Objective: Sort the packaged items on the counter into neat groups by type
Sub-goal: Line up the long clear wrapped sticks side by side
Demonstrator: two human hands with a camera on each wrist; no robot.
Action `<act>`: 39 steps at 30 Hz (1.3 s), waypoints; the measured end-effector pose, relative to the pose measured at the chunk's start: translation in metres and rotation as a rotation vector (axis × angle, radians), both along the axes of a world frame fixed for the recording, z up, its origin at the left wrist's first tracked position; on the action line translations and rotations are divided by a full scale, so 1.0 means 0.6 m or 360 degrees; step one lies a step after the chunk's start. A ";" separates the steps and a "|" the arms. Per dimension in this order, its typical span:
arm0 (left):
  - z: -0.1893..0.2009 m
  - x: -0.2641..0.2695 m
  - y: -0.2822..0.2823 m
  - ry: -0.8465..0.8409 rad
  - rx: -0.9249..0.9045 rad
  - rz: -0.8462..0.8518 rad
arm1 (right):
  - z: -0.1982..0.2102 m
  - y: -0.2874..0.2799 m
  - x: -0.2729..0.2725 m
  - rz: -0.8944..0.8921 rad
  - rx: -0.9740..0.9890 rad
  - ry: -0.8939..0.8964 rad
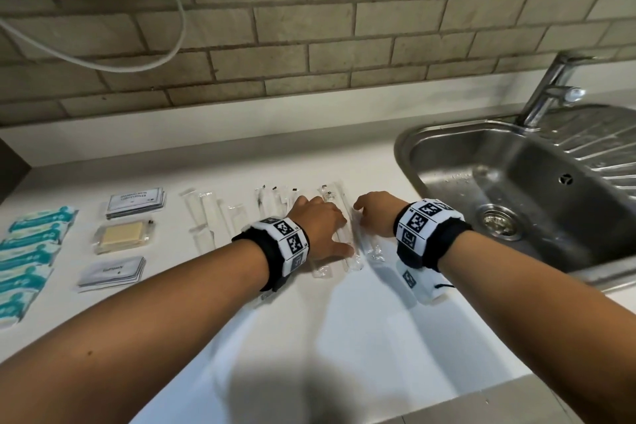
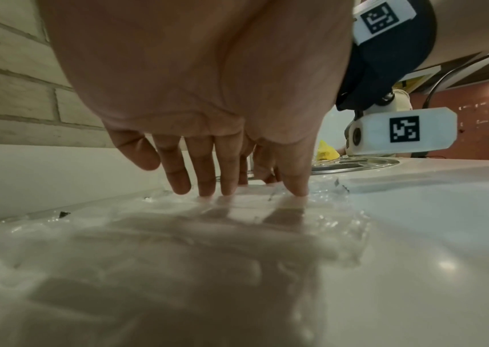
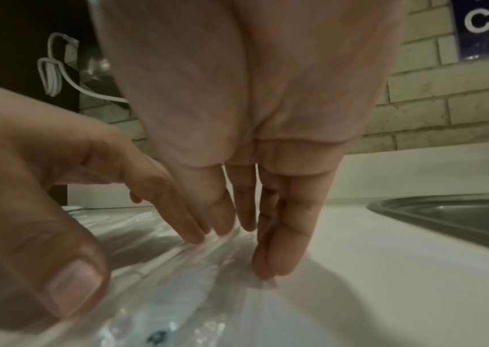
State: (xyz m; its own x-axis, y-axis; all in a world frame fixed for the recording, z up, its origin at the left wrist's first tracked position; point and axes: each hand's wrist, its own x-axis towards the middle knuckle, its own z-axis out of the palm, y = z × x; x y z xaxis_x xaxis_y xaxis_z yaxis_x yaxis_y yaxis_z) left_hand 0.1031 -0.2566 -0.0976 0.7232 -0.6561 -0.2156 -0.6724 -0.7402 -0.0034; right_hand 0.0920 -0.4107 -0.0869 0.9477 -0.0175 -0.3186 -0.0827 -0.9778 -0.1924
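Note:
Several long clear-wrapped packets (image 1: 332, 196) lie side by side on the white counter (image 1: 361, 337) left of the sink. My left hand (image 1: 327, 224) lies flat on them with straight fingers, its fingertips (image 2: 228, 187) pressing the plastic (image 2: 237, 234). My right hand (image 1: 371, 217) is beside it on the right, its straight fingers (image 3: 279, 234) touching the right edge of the clear packets (image 3: 178, 293). The left thumb (image 3: 68, 281) rests on the same plastic. Neither hand grips anything.
Other groups lie to the left: more clear packets (image 1: 213, 217), a grey sachet stack (image 1: 136, 205), a wrapped soap bar (image 1: 122, 236), a second sachet stack (image 1: 112, 274), teal packets (image 1: 27, 251). A steel sink (image 1: 447, 134) and tap (image 1: 550, 89) stand right.

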 end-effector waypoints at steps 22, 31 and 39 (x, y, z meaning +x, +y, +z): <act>0.012 0.016 0.210 0.0270 0.0029 0.0875 | 0.057 0.020 0.044 0.0304 -0.0120 -0.0141; -0.014 0.018 0.182 0.0275 -0.0251 0.0690 | 0.020 0.041 0.031 0.0364 -0.0120 -0.0063; -0.009 0.033 0.237 0.0093 -0.0661 0.0926 | 0.046 0.111 0.027 0.0549 -0.0163 -0.0273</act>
State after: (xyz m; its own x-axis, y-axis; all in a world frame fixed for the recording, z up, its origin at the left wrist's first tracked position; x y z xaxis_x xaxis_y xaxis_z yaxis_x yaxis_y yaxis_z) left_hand 0.1227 -0.1143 -0.1028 0.9756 -0.2040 -0.0807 -0.1590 -0.9109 0.3806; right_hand 0.1079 -0.3439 -0.0593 0.9429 0.2876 -0.1680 0.2787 -0.9574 -0.0750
